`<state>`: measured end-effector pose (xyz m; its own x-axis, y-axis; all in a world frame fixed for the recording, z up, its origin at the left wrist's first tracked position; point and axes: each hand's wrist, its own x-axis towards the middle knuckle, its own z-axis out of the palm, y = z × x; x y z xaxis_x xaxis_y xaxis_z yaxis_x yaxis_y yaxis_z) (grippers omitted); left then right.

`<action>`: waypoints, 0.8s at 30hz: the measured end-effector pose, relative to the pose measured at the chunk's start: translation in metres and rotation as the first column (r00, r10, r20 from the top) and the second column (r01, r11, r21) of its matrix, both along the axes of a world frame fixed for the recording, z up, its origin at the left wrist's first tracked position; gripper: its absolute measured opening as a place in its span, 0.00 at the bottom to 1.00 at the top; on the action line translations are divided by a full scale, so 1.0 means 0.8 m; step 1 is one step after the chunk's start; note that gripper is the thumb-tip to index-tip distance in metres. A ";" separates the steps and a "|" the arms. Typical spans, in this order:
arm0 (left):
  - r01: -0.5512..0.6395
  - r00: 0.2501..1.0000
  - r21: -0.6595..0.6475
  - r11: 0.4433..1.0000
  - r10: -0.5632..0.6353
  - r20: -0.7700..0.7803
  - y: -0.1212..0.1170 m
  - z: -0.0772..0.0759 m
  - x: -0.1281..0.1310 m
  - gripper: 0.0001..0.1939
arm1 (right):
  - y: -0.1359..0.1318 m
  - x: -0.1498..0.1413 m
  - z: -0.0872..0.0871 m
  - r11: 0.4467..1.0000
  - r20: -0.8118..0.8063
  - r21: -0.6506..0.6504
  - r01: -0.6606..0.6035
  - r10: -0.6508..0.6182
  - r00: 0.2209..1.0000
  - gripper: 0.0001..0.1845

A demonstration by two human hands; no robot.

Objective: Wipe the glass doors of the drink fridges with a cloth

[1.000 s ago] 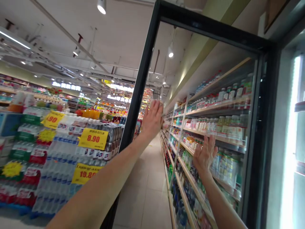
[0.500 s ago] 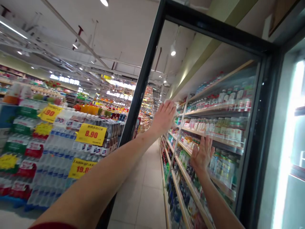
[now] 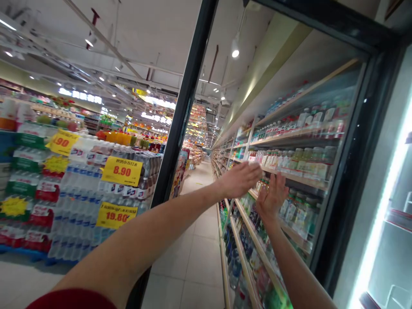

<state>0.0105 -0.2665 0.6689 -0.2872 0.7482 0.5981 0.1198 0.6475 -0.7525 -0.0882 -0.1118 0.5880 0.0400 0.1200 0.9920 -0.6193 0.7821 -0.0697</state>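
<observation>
My left hand (image 3: 241,178) is stretched across the glass door (image 3: 199,141) in front of me, fingers together and pressed flat. A pale, thin cloth shows beside its fingers in the earlier view; now the hand mostly hides it, and the fingertips are blurred. Just to the right, my right hand (image 3: 273,195) rests palm-forward against the same pane, fingers up and holding nothing. The two hands almost meet. The door's black frame (image 3: 180,116) slants up on the left, and its hinge side stands on the right.
Bottle-filled shelves (image 3: 289,174) appear through the glass on the right. Packs of bottled drinks (image 3: 77,201) with yellow price signs (image 3: 121,171) are stacked at the left. A tiled aisle (image 3: 193,257) runs between them. Far right is a lit cooler interior (image 3: 386,253).
My left hand has swept down and to the right over the glass, close to my right hand. My right hand stays nearly in place. The view has shifted slightly.
</observation>
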 end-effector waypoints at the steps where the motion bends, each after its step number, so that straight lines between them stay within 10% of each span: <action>1: 0.024 0.998 -0.129 0.991 -0.017 0.060 0.000 -0.007 -0.001 0.22 | 0.000 0.000 0.000 1.000 0.000 -0.002 -0.003 0.003 1.000 0.27; 3: 0.020 0.995 -0.179 0.984 -0.003 0.098 -0.003 -0.002 0.001 0.24 | 0.001 0.000 -0.001 1.000 0.006 0.004 -0.007 0.007 1.000 0.27; 8: -0.069 0.987 0.360 0.931 0.115 -0.109 -0.014 0.051 0.010 0.25 | 0.001 0.001 -0.001 1.000 0.008 0.006 -0.021 0.021 1.000 0.27; 12: 0.032 0.999 -0.022 0.999 -0.032 0.021 -0.024 -0.015 0.014 0.24 | 0.001 0.000 -0.001 1.000 0.000 0.002 -0.015 0.015 1.000 0.27; 14: 0.160 0.982 -0.323 0.933 -0.119 0.145 -0.037 -0.043 0.016 0.21 | 0.001 0.001 -0.001 1.000 0.004 0.004 -0.010 0.010 1.000 0.27; 16: 0.136 0.983 -0.286 0.949 -0.094 0.157 -0.054 -0.040 0.021 0.22 | 0.000 0.001 -0.001 1.000 0.002 0.007 -0.009 0.009 1.000 0.27; 21: -0.075 0.991 0.318 0.945 0.106 -0.081 -0.079 -0.006 0.032 0.25 | -0.001 0.001 0.000 1.000 -0.007 -0.008 -0.007 0.007 1.000 0.27; 24: 0.018 0.995 -0.049 0.999 -0.013 0.094 -0.081 -0.038 0.037 0.23 | -0.002 -0.001 0.000 1.000 0.002 0.002 -0.011 0.011 1.000 0.27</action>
